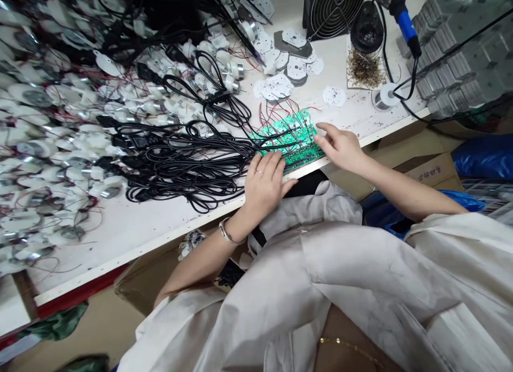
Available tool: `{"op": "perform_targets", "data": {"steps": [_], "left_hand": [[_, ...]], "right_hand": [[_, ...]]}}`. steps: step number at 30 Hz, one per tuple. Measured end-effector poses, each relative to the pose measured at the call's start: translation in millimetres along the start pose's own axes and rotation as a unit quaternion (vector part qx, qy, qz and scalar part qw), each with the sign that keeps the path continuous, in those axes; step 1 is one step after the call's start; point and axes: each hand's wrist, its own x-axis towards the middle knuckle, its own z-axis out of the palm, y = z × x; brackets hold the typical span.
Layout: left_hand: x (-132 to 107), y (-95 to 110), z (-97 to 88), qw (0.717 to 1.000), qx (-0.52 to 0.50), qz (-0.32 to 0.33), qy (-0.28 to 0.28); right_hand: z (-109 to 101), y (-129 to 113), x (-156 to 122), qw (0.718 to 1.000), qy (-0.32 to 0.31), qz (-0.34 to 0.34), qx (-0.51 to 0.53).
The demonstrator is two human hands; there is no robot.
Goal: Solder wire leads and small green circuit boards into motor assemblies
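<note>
Beige work jacket (256, 286) was nearest, below the bench's (128, 222) front edge. Motors (36, 97) crowded its left end; black power cords (172, 171) tangled beside them. Left hand (265, 182) lay flat, unclenched, by the cord ends. Green circuit boards (308, 154) sat along the front edge. Right hand (340, 147) met their right end, grip unclear. Judged risk: snagged cords might have dragged boards off.

cables (196, 159) blocking left, open tabletop (355, 109) — beside spool (388, 96)
</note>
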Motion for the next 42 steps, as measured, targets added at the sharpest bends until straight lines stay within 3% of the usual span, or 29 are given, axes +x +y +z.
{"op": "perform_targets", "data": {"steps": [4,7,10,15,22,27,31,33,35,38,42], "left_hand": [[28.4,2.1,-11.5,1.000,-0.011,-0.012,-0.025],[60.9,0.7,-11.0,0.994,-0.008,-0.003,-0.113],[77.8,1.8,-5.4,0.984,0.019,0.015,-0.179],[74.8,6.9,-3.2,0.980,0.040,0.014,-0.193],[79.3,11.7,-9.5,0.977,0.022,0.008,-0.212],[82.6,11.3,-4.2,0.976,0.022,0.002,-0.218],[83.4,10.7,-2.9,0.978,0.020,0.010,-0.209],[79.2,10.8,-9.6,0.978,0.022,0.019,-0.208],[69.0,8.7,-20.0,0.982,0.029,0.030,-0.187],[44.6,-3.9,-34.5,0.986,0.046,0.055,-0.149],[18.6,-31.5,-42.5,0.979,0.073,0.131,-0.139]], "right_hand": [[5.8,-22.7,17.0,0.995,0.011,0.085,-0.041],[7.4,-28.8,26.8,0.988,0.029,0.141,-0.047],[5.0,-29.1,28.9,0.987,0.018,0.153,-0.056],[4.3,-27.1,30.0,0.989,0.010,0.133,-0.065],[12.5,-34.7,25.6,0.979,0.074,0.162,-0.099],[9.1,-55.8,29.0,0.979,0.103,0.120,-0.131],[-0.9,-47.8,23.7,0.982,0.098,0.109,-0.121],[-8.9,-34.4,13.1,0.987,0.099,0.049,-0.113],[-16.2,-19.2,2.2,0.985,0.087,-0.098,-0.111],[-18.7,-0.2,-2.1,0.942,0.017,-0.308,-0.131],[-7.5,14.2,18.1,0.887,-0.042,-0.427,-0.173]]}}
